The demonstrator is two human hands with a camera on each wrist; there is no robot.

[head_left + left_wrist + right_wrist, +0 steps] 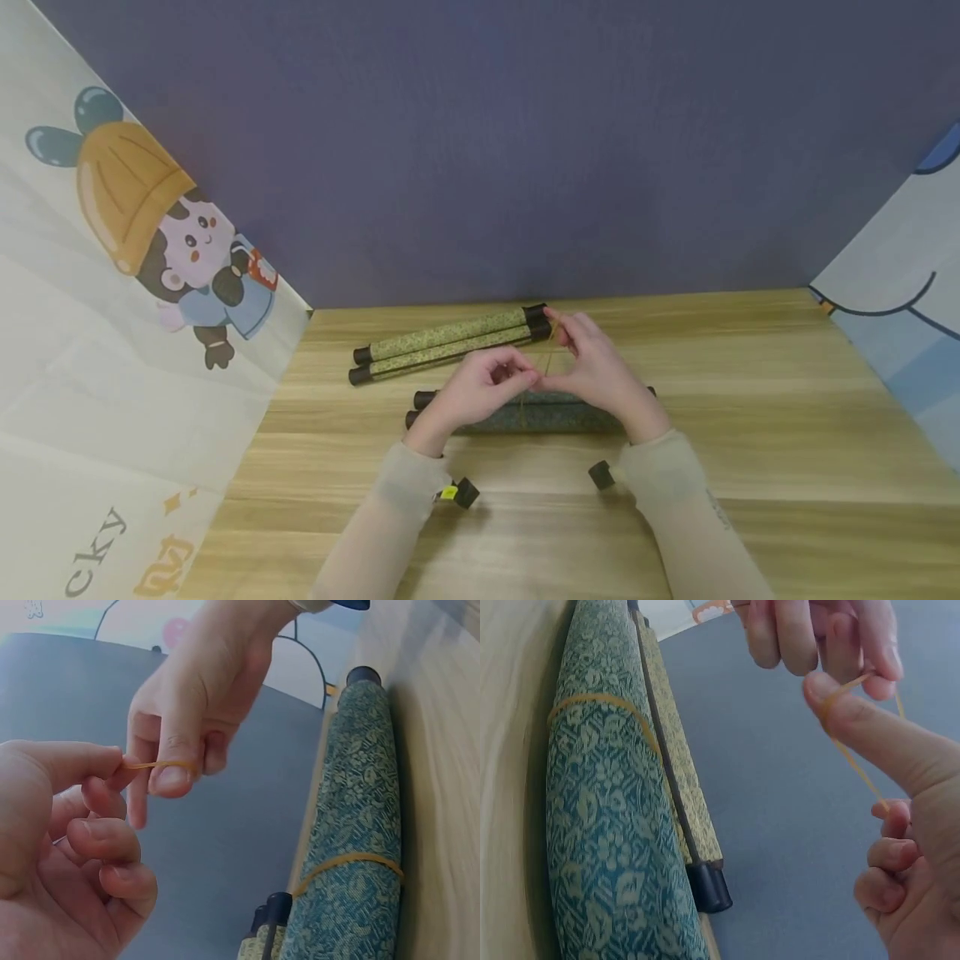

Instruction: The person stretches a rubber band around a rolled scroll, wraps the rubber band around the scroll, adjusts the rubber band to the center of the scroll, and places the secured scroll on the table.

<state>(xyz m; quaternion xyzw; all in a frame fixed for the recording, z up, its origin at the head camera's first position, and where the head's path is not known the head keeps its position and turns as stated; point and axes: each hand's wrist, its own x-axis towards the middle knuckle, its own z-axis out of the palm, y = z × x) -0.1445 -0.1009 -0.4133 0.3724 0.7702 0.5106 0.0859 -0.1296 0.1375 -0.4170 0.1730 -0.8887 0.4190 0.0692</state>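
My left hand point(480, 387) pinches a thin yellow rubber band point(860, 772) between thumb and forefinger. The same band loops round the thumb of my right hand point(603, 371) and runs taut to its fingers, which are partly hidden in the right wrist view. Below both hands lies a rolled teal scroll point(349, 787) with a floral pattern and dark rod ends, partly covered by the hands in the head view. A second rubber band point(352, 858) circles its middle. Behind it rests a yellow-green patterned scroll point(450, 333), its right end close to my right fingertips.
The scrolls lie on a wood-grain table point(525, 533). A dark blue-grey panel point(510, 150) stands along the back edge. Cartoon-printed white sheets point(97, 375) flank the table. Small black blocks point(467, 493) show beside both cuffs.
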